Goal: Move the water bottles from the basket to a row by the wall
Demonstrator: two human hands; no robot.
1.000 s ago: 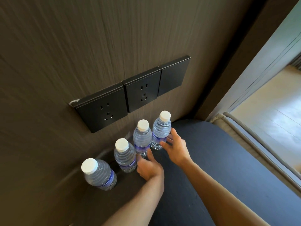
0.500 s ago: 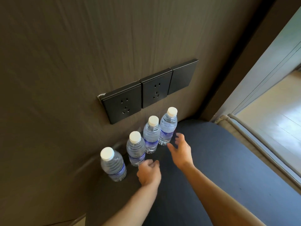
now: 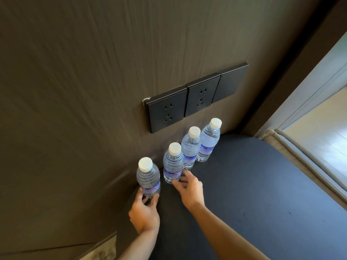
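Several clear water bottles with white caps and blue labels stand upright in a row along the dark wall on a black tabletop (image 3: 253, 184). The nearest bottle (image 3: 148, 179) is at the left end; my left hand (image 3: 144, 212) wraps its fingers around its base. The second bottle (image 3: 172, 164) stands beside it, with my right hand (image 3: 189, 190) open just in front of it, fingertips at its foot. Two more bottles (image 3: 190, 149) (image 3: 209, 139) follow toward the right. No basket is in view.
Black wall sockets (image 3: 187, 102) sit just above the bottles. The table's rounded edge curves at the right, beside a grey upholstered edge (image 3: 300, 158) and a bright wooden floor (image 3: 323, 136). Pale floor shows at the bottom left.
My left hand has moved left from the middle bottles and closed around the left-end bottle's base. My right hand has shifted left from the far-right bottle to the second one. The view has drawn back.
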